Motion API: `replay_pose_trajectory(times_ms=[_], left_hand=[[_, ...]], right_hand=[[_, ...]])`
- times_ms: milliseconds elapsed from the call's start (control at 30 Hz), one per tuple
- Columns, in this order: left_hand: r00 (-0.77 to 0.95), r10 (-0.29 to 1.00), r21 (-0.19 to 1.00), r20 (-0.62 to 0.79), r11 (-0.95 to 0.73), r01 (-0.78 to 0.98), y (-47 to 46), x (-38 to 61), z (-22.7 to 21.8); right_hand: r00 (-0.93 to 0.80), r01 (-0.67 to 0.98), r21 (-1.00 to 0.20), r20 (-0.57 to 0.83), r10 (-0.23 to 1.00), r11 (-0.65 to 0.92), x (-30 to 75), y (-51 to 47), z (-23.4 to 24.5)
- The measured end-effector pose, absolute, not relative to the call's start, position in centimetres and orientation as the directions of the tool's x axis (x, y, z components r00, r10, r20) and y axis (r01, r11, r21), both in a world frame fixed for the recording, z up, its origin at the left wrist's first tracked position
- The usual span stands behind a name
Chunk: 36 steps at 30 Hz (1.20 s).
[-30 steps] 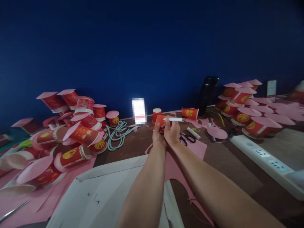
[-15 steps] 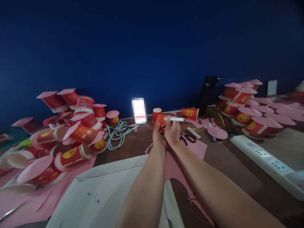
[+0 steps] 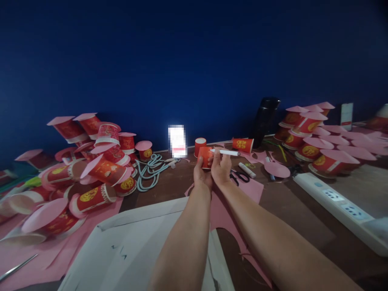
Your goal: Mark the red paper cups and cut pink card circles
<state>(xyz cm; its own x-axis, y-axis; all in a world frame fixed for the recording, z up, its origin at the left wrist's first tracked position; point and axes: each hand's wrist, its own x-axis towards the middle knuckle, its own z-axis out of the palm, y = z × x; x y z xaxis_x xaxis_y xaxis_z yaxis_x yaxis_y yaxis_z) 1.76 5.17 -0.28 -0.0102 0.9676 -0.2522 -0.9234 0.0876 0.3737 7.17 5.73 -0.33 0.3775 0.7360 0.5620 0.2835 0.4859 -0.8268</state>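
My left hand is closed around a red paper cup, holding it tilted over the table. Pinched in the fingers of my right hand is a white marker pen, its tip pointing left at the cup's side. Whether the tip touches the cup I cannot tell. Just behind them stands another red paper cup with a pale end up. Black-handled scissors and a white glue stick lie right of my right hand.
Red cups with pink paper discs are heaped at left; more stand at right. A power strip, black bottle, coiled cable, lit screen and white board surround my arms. One cup lies on its side.
My right hand and the marker have shifted slightly right, away from the cup. The cup in my left hand has moved and turned a little.
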Motion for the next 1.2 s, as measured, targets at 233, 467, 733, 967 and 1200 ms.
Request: replay_pose_trajectory(times_ms=[233, 467, 733, 967, 1200], left_hand=[[0.042, 0.975, 0.336, -0.218, 0.115, -0.935, 5.2, 1.65, -0.41], [0.038, 0.983, 0.332, -0.18, 0.097, -0.938, 5.11, 1.74, -0.38], [0.007, 0.98, 0.347, -0.197, 0.076, -0.935, 5.19, 1.78, -0.6], [0.001, 0.979, 0.353, -0.203, 0.074, -0.933, 5.01, 1.81, -0.28], [0.0, 0.966, 0.349, -0.26, 0.094, -0.932, 4.88, 1.85, -0.03]], right_hand=[[0.408, 0.421, -0.779, 0.62, 0.67, 0.465, 7.4, 5.91, -0.62], [0.372, 0.511, -0.716, 0.683, 0.629, 0.476, 7.47, 5.79, -0.49], [0.331, 0.503, -0.707, 0.689, 0.645, 0.497, 7.57, 5.71, -0.4], [0.308, 0.559, -0.653, 0.736, 0.603, 0.511, 7.7, 5.96, -0.73], [0.274, 0.575, -0.629, 0.75, 0.601, 0.523, 7.76, 6.02, -0.91]])
